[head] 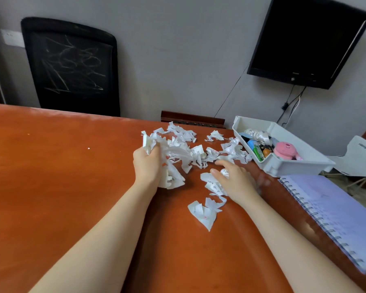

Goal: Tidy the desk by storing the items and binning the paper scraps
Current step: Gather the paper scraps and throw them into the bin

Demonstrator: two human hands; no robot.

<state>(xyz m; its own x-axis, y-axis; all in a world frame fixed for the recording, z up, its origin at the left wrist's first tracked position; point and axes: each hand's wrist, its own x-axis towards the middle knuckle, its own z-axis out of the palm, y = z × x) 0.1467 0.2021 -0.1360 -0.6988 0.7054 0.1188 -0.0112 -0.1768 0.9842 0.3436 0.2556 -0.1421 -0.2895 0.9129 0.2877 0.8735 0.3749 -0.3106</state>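
Paper scraps (190, 151) sit bunched in the curled grip of the left hand (145, 163), well left of the white tray (283, 164). More lie between both hands. The right hand (235, 178), nearer the tray, rests on loose pieces; whether it pinches one is unclear. The remaining heap lies just ahead of it, toward the tray, so this hand probably gathers next.

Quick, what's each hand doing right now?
Left hand: gripping a bunch of paper scraps.
Right hand: open, resting on loose scraps.
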